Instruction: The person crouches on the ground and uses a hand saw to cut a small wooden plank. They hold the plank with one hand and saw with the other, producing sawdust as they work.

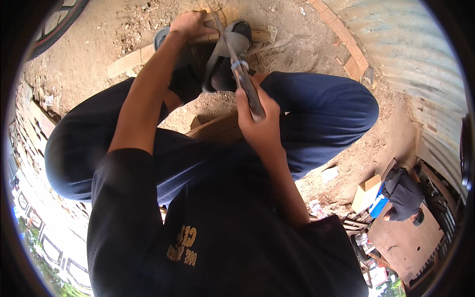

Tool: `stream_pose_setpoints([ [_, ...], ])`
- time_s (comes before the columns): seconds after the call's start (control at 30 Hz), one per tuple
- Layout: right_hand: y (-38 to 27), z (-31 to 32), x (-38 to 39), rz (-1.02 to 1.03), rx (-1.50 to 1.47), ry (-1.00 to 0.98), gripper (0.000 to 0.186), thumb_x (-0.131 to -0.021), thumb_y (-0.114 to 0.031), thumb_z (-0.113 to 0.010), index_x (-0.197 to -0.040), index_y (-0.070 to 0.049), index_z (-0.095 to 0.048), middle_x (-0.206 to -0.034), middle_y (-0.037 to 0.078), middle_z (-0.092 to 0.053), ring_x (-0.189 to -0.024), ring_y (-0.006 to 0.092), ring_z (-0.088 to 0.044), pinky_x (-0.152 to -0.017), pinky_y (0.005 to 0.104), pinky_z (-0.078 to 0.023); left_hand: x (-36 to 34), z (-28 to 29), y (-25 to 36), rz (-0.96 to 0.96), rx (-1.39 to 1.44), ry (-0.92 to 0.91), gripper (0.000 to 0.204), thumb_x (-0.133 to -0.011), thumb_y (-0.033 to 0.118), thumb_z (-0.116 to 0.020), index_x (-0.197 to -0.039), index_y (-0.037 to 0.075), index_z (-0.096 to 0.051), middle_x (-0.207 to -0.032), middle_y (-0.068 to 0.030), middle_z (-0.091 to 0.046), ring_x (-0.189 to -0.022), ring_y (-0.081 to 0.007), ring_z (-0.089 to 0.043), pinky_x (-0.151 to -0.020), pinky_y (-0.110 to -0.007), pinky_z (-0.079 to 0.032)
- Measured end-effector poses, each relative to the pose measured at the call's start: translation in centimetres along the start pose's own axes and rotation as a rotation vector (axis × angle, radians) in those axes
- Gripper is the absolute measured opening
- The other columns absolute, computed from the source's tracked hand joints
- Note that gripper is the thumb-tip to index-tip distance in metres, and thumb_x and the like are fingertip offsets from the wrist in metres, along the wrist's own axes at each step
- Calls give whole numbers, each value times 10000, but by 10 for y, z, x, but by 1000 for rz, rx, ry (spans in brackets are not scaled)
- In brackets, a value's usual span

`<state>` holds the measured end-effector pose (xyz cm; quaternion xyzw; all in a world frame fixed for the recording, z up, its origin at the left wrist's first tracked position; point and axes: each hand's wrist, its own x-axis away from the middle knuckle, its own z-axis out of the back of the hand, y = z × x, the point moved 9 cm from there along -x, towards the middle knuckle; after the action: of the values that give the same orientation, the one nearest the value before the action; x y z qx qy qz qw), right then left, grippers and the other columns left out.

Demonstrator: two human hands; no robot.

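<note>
My left hand (190, 25) grips or presses the upper end of a pale piece of wood (225, 14) at the top of the view, its fingertips partly hidden. My right hand (258, 111) is closed around the dark handle of a long blade (222, 37), which points up past my left hand and over the wood. Beneath are my feet in dark socks and slide sandals (234, 42), with another pale wooden strip (123, 64) lying behind them on the dirt.
Corrugated metal sheeting (405, 59) and bricks (336, 27) edge the ground at right. A wheel (52, 29) is upper left. At lower right are a cardboard box (366, 193) and another person (403, 198) beside a board (405, 247). A wooden piece (213, 126) lies between my legs.
</note>
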<state>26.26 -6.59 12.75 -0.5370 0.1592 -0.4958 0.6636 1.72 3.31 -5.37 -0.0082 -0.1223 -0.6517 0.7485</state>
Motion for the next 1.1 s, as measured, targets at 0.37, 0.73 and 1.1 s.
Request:
stream_pose_setpoints([
  [0.37, -1, 1, 36, -11, -48, 30, 428, -914, -123, -605, -1288, 68, -524, -909, 244, -685, -781, 330, -715, -701, 337, -548, 4, 6, 13, -112, -36, -13, 669, -729, 602, -705, -1114, 70, -576, -967, -158, -688, -936, -346, -666, -800, -455, -538],
  [0.73, 3, -3, 51, 98, -68, 85, 386, -915, -101, -596, -1252, 81, -544, -926, 275, -666, -859, 367, -702, -719, 387, -538, 10, 9, -16, 83, -80, -78, 736, -673, 660, -726, -1092, 62, -634, -1017, -187, -690, -987, -343, -667, -861, -443, -534],
  [1.1, 8, 10, 37, 42, -57, 121, 383, -903, -106, -615, -1243, 64, -559, -806, 262, -649, -781, 373, -693, -660, 368, -518, -9, 9, 7, 4, 32, -190, 690, -701, 591, -715, -1076, 18, -635, -1078, -229, -665, -1062, -387, -625, -893, -473, -508],
])
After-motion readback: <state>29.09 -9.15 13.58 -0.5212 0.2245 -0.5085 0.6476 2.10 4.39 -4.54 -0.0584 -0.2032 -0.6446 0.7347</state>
